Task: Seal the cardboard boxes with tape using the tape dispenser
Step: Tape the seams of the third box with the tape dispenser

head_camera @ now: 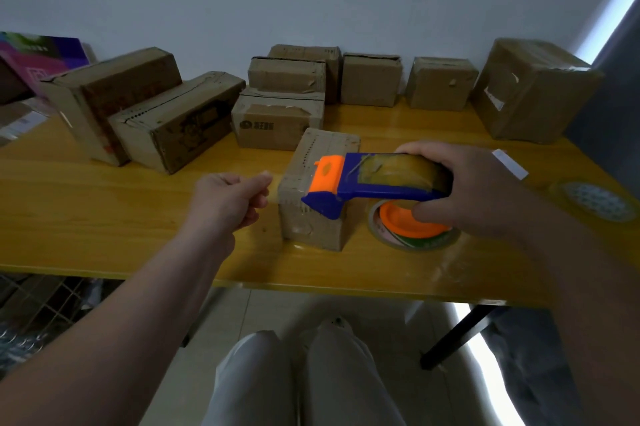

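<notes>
Hands, mine, lower centre. Left hand (pixel 230 197): fingers curled, thumb on forefinger; clear tape end pinched or nothing, cannot tell. Right hand (pixel 464 190): wrapped round tape dispenser (pixel 374 183), its nose over top of small box (pixel 311 218), centre frame; contact unclear. Small box: glossy strip on near face, so seal judged part done. Spare tape roll (pixel 412 235) just right of box, half hidden by my right hand. Back boxes (pixel 369 81), upper centre: some taped, some lids seemingly loose; number left uncertain.

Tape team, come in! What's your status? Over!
Right hand grips dispenser, over box. Left hand curled beside box, tape pinch unclear. Spare roll right of box, nothing blocking.
</notes>
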Demonstrator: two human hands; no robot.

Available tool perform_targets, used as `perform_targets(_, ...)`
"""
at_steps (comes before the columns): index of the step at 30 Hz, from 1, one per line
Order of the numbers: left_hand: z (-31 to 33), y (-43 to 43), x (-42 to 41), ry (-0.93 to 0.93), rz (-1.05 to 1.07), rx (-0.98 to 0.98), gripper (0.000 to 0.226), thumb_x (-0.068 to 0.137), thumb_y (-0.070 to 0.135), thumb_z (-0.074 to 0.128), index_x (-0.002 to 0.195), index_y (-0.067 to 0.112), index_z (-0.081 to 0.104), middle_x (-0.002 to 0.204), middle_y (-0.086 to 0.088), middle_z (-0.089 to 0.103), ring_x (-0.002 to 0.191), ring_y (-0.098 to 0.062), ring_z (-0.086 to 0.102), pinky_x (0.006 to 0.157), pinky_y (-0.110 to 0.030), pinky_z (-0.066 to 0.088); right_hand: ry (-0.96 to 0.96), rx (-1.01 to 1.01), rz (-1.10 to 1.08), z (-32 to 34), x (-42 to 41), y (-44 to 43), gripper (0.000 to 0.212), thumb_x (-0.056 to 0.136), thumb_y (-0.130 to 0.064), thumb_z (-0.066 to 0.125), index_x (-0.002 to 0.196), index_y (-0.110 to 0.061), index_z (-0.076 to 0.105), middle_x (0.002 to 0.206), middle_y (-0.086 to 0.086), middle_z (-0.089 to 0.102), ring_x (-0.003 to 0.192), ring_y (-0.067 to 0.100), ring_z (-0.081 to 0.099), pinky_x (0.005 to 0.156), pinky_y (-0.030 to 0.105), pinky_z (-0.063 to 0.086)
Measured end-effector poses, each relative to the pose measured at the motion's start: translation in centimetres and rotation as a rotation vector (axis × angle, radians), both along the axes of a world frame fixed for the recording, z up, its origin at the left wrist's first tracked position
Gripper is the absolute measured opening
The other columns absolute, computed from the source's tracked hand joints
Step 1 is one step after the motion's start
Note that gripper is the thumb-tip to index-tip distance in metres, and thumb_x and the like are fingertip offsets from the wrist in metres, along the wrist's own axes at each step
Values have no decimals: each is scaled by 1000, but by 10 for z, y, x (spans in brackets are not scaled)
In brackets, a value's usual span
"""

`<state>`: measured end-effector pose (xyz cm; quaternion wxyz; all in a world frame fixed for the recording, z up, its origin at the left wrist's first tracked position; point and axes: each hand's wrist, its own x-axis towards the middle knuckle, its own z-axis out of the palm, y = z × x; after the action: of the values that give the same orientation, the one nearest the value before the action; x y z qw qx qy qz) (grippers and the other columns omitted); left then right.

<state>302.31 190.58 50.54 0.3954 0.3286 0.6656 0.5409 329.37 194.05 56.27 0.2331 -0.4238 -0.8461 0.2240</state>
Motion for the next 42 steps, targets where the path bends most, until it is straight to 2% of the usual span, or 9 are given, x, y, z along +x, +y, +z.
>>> perform_targets(15,-11,2,3,-98,-127,-178,29,88,36,63,67,17,61,49,7,56,52,-8,47,54,-26,43,56,-35,-7,-20,1,-3,67,61,-38,73,120,-47,43,100,-27,51,91,-16,51,61,3,43)
perform_targets(19,-7,3,0,2,-164,-217,32,89,41,59,74,13,64,52,2,60,57,-14,53,58,-29,47,67,-41,1,-22,1,-3,67,66,-27,77,119,-47,43,101,-26,51,92,-15,52,62,3,43)
perform_targets(24,-6,-1,0,256,-214,-308,24,92,35,57,90,12,64,77,-9,67,74,-23,60,65,-32,50,78,-58,-1,-21,2,-5,65,65,-28,76,117,-49,44,100,-24,53,90,-14,53,61,3,44)
perform_targets(27,-6,-5,1,222,-99,-72,9,91,22,60,96,17,65,95,-5,68,91,-19,63,79,-34,53,68,-64,-10,-22,2,-5,66,64,-31,74,120,-48,43,102,-24,52,93,-14,52,61,4,45)
perform_targets(30,-1,-9,10,86,-68,109,28,90,13,58,115,24,63,107,1,68,100,-13,62,83,-29,51,66,-61,-7,-22,1,-5,66,66,-28,76,119,-48,42,101,-25,51,93,-15,52,61,5,46)
perform_targets(34,-6,-17,24,62,-158,145,53,90,1,48,139,20,45,129,1,59,115,-11,55,86,-22,48,76,-57,-7,-21,0,-5,65,64,-29,75,114,-53,40,99,-27,50,91,-20,50,61,1,43)
perform_targets(38,-13,-17,23,189,-261,64,70,89,7,53,150,24,22,142,2,47,110,-6,50,65,-13,42,70,-62,-14,-22,-1,-6,66,63,-34,75,116,-51,40,99,-27,49,90,-21,49,60,1,42)
perform_targets(40,-11,-17,19,249,-298,-1,77,88,13,57,151,25,15,144,1,45,111,-9,50,69,-14,40,73,-63,-15,-21,-1,-7,64,62,-34,74,112,-55,39,98,-27,49,90,-22,48,60,1,42)
perform_targets(42,-6,-21,19,502,-355,0,83,87,21,60,152,27,8,151,1,35,122,-11,45,84,-21,41,73,-58,-18,-22,-1,-8,63,62,-34,74,111,-55,39,97,-27,49,88,-24,47,59,0,41)
